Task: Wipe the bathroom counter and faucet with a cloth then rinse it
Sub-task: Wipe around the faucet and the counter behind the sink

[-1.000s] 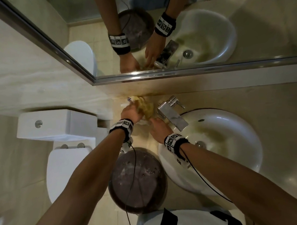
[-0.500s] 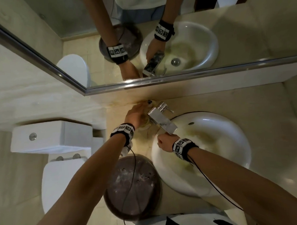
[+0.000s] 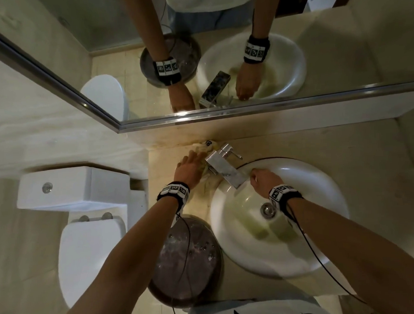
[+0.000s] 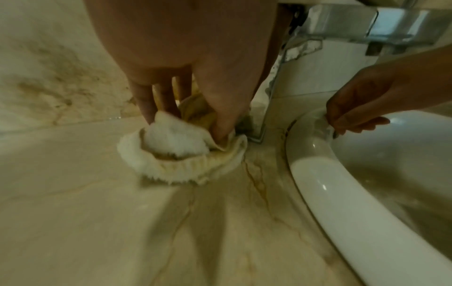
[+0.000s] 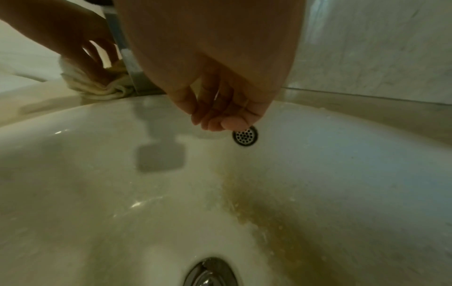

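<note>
From the head view, the left hand presses a cream cloth onto the counter at the far edge, just left of the chrome faucet. The right hand sits at the far rim of the white sink, just right of the faucet spout, fingers curled over the rim. A toilet stands to the left — a dark round bin lies between it and the sink.

From the left wrist, the fingers and thumb dig into the bunched cloth, pinching it against the stained counter beside the faucet base. The right hand grips the sink rim.

From the right wrist, the right hand curls its fingertips on the sink wall beside the overflow hole — the drain plug shows near. The cloth lies far left under the left hand.
</note>
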A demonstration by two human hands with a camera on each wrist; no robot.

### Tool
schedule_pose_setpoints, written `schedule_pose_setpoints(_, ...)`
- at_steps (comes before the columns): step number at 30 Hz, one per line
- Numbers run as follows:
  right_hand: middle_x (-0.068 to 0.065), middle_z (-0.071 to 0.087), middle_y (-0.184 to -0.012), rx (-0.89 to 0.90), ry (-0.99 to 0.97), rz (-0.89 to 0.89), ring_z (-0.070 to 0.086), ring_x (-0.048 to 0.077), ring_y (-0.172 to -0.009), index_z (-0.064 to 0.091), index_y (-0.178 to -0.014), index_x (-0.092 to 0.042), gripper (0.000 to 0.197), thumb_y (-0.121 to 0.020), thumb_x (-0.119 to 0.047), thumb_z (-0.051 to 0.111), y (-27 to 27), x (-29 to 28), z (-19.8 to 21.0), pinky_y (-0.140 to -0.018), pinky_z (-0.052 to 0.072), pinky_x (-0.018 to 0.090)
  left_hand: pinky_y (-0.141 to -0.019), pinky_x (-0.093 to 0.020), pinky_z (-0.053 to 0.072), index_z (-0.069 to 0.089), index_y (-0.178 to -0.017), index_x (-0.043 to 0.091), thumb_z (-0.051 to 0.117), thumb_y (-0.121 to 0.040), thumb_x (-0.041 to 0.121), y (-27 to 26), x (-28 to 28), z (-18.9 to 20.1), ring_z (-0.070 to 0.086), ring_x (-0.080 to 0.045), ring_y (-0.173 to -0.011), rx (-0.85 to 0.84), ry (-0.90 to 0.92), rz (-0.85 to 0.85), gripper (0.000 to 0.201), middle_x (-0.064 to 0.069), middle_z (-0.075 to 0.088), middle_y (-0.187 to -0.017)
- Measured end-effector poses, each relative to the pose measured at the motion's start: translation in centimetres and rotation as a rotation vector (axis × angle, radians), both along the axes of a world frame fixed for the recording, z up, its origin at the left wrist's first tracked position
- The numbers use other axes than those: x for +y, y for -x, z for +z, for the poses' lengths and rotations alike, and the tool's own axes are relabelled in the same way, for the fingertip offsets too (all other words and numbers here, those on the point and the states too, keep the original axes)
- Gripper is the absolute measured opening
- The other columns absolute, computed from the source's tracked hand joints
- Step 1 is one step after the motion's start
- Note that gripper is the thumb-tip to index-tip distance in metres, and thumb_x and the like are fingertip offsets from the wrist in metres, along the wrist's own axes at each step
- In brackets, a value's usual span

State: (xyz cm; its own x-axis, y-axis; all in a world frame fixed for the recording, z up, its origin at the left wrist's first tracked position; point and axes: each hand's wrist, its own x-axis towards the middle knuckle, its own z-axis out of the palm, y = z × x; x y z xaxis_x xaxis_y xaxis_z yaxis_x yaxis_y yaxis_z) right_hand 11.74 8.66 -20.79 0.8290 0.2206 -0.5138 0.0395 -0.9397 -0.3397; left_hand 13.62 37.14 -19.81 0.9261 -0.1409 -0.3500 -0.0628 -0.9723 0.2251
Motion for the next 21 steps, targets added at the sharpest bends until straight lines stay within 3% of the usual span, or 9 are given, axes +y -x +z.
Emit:
schedule_pose_setpoints(6, 0.008, 0.063, -0.098, -0.093, 0.023, -0.015, 0.063, 0.027, -0.088, 0.062, -0.098, -0.011, 0.023, -0.096, -0.026, 0.046, 0.0, 0.9, 0.2, -0.072, 0.051, 0.033, -0.067, -0.039, 0.05, 0.042, -0.127, 0.018, 0.069, -0.083, 0.033, -0.8, 0.8, 2.4, 0.063, -0.035, -0.087, 0.096, -0.072, 0.034, 0.054, -0.012, 0.053, -0.122)
schedule_pose_setpoints(9, 0.008, 0.062, -0.1, -0.085, 0.018, -0.041, 0.062, 0.027, -0.09, 0.061, -0.099, -0.01, 0.022, -0.096, -0.026, 0.046, 0.2, 1.1, 0.2, -0.071, 0.046, 0.031, -0.067, -0.037, 0.049, 0.046, -0.125, 0.015, 0.065, -0.086, 0.028, 0.3, 2.8, 3.5, 0.061, -0.032, -0.081, -0.001, -0.009, 0.137, 0.045, -0.008, 0.056, -0.111)
schedule_pose_setpoints(12, 0.009, 0.063, -0.105, -0.035, 0.035, -0.045, 0.062, 0.028, -0.094, 0.061, -0.101, -0.009, 0.022, -0.096, -0.027, 0.049, -0.4, 1.6, 0.4, -0.075, 0.046, 0.032, -0.067, -0.037, 0.047, 0.046, -0.125, 0.015, 0.062, -0.09, 0.038, 1.1, 6.4, 4.4, 0.056, -0.027, -0.078, -0.106, 0.065, 0.27, 0.045, -0.004, 0.051, -0.11)
schedule_pose_setpoints(15, 0.011, 0.065, -0.111, 0.026, 0.083, -0.023, 0.063, 0.029, -0.101, 0.064, -0.107, -0.009, 0.026, -0.095, -0.029, 0.053, -1.3, 2.4, 0.9, -0.084, 0.051, 0.036, -0.068, -0.042, 0.05, 0.042, -0.126, 0.013, 0.068, -0.084, 0.035, 1.3, 9.8, 4.3, 0.063, -0.039, -0.087, -0.094, -0.027, 0.369, 0.054, -0.012, 0.05, -0.117)
schedule_pose_setpoints(17, 0.011, 0.066, -0.113, 0.047, 0.134, 0.014, 0.063, 0.029, -0.104, 0.065, -0.11, -0.009, 0.028, -0.095, -0.031, 0.056, -1.9, 2.8, 1.1, -0.087, 0.052, 0.036, -0.08, -0.046, 0.053, 0.039, -0.135, 0.014, 0.067, -0.084, 0.037, 1.1, 10.5, 3.6, 0.063, -0.042, -0.099, 0.007, 0.0, 0.414, 0.062, -0.015, 0.049, -0.126)
schedule_pose_setpoints(21, 0.008, 0.07, -0.099, 0.085, 0.24, 0.117, 0.067, 0.028, -0.088, 0.065, -0.09, -0.014, 0.029, -0.092, -0.042, 0.058, -3.3, 2.7, 1.9, -0.078, 0.056, 0.034, -0.098, -0.047, 0.051, 0.032, -0.149, 0.024, 0.068, -0.08, 0.033, 0.2, 10.7, 2.4, 0.056, -0.039, -0.121, 0.145, 0.074, 0.396, 0.079, -0.012, 0.038, -0.15)
